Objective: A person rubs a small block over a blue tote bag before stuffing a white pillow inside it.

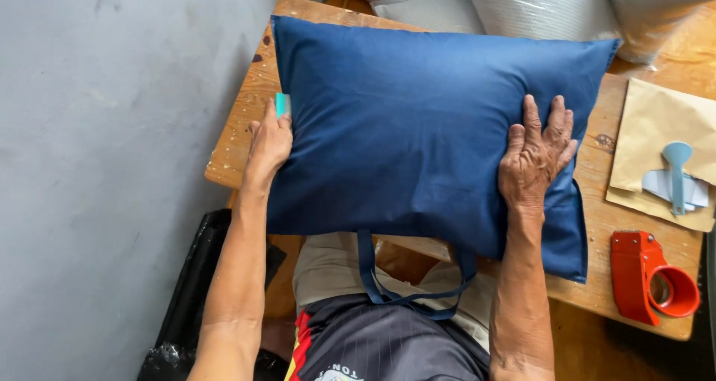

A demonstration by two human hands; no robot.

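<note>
A stuffed navy blue fabric bag (406, 127), shaped like a pillow, lies across a small wooden table (246, 120). Its blue carry strap (403, 291) hangs off the near edge over my lap. My left hand (268, 144) grips the bag's left edge, where a small teal tag (282, 105) sticks up at my fingertips. My right hand (535, 157) lies flat with fingers spread on the bag's right part, pressing down on the fabric.
A red tape dispenser (650, 276) sits at the table's near right corner. Brown paper envelopes (656, 123) with a light blue plastic tool (677, 173) lie at the right. Clear plastic-wrapped bundles (537, 4) are stacked behind the table. A grey floor (104, 164) spreads to the left, with a black bag (190, 291) beside my leg.
</note>
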